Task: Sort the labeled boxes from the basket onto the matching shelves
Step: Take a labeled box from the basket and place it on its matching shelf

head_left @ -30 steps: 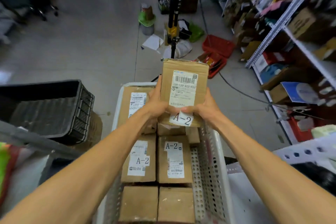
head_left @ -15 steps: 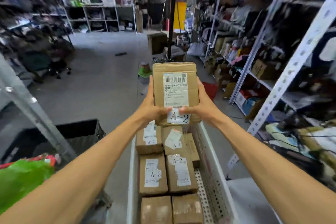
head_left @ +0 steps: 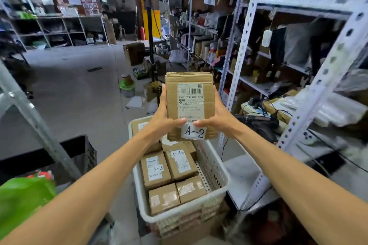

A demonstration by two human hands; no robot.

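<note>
Box (head_left: pixel 190 105) held upright above basket (head_left: pixel 225 185), label toward viewer, so A-2 mark reads for shelf matching. Left hand (head_left: pixel 161 121) and right hand (head_left: pixel 221 119) clasp its sides, fingers (head_left: pixel 163 93) wrapped round edges, thumbs on front. Shelves (head_left: pixel 256 83) at right, box not yet there.

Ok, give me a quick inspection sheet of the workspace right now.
Surface: grey floor.
Job's things: A-2 box held above white basket; more boxes inside, two showing A-2.
Clutter: green bag, black crate, papers on floor.
Hands: left hand and right hand grip the box's sides.
Cables: black cables low on the white shelving.
Surroundings: that shelving stocked, right; more shelves behind.
</note>
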